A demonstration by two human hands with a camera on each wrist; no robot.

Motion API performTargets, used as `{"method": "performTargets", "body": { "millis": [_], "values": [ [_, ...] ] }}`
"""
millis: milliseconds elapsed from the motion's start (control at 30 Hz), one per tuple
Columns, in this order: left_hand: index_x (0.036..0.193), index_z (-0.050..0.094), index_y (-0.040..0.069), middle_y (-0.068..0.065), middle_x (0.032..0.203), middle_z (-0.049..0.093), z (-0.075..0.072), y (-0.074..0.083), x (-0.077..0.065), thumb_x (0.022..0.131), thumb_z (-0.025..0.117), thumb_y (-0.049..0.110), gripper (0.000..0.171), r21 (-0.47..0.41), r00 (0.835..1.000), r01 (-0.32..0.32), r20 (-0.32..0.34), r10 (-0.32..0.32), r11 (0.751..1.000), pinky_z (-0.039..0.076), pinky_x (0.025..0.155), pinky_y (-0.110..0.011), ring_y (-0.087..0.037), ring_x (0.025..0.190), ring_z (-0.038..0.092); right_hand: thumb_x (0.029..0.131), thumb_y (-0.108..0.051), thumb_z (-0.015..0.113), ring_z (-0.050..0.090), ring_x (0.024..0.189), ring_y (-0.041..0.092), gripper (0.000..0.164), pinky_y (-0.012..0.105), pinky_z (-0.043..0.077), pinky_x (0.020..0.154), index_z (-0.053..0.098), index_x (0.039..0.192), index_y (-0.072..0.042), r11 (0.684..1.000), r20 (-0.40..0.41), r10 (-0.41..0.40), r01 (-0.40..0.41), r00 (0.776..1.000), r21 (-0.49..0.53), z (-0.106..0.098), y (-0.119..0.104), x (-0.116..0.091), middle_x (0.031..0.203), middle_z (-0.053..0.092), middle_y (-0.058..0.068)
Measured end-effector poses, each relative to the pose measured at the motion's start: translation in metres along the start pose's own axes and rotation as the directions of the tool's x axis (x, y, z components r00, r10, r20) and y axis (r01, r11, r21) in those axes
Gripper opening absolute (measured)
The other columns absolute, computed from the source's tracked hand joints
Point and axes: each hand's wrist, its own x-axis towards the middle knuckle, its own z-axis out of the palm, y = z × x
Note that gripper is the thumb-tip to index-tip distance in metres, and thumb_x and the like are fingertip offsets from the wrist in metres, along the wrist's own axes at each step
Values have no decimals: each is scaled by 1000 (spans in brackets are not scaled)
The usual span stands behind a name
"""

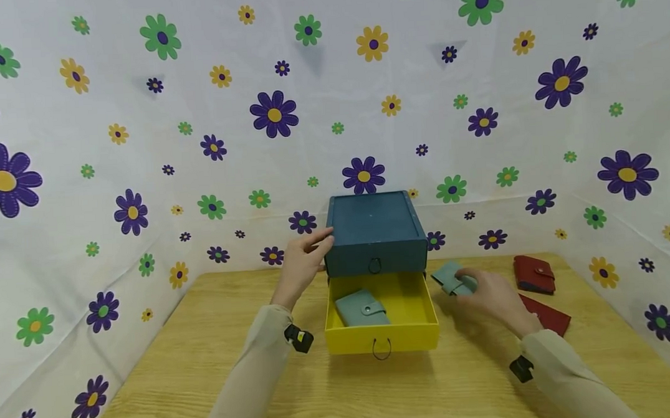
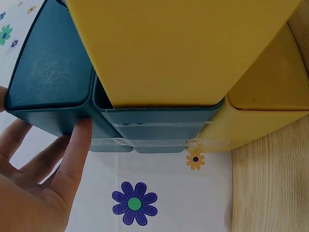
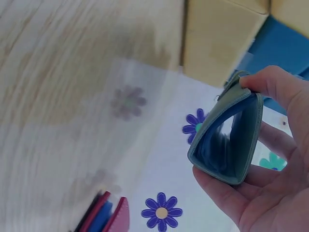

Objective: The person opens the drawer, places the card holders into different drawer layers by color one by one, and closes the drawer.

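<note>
My right hand (image 1: 496,298) holds a pale green snap wallet (image 1: 448,277) to the right of the drawer unit. In the right wrist view the wallet (image 3: 248,137) is seen end-on, gaping slightly, with the thumb on one side and fingers on the other. My left hand (image 1: 300,263) touches the left side of the blue upper part (image 1: 376,216) of the unit with extended fingers. Below it, the yellow drawer (image 1: 382,340) is pulled out. A second pale green wallet (image 1: 355,308) with a snap strap lies inside, toward the left.
Two red wallets lie on the wooden table at the right: one with a strap (image 1: 533,273) farther back, and another red wallet (image 1: 550,315) partly behind my right hand. A flower-patterned white cloth (image 1: 321,147) hangs behind and along both sides.
</note>
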Motion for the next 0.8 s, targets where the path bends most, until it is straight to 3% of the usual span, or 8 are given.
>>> {"method": "performTargets", "body": {
  "millis": [533, 800],
  "values": [
    [130, 64, 32, 3, 134, 61, 0, 0, -2, 96, 60, 43, 36, 16, 1000, -4, -9, 4, 1000, 60, 80, -36, -20, 115, 62, 83, -39, 72, 58, 85, 29, 55, 40, 52, 68, 61, 132, -15, 1000, -51, -1, 1, 999, 7, -28, -17, -19, 120, 64, 25],
    [130, 64, 33, 4, 134, 61, 0, -1, -1, 96, 60, 44, 36, 18, 1000, -4, -6, 4, 1000, 60, 81, -37, -19, 115, 62, 85, -40, 71, 59, 92, 32, 53, 47, 55, 74, 60, 132, -17, 998, -85, -33, 37, 996, 42, -40, -29, -30, 126, 61, 25]
  ]
}}
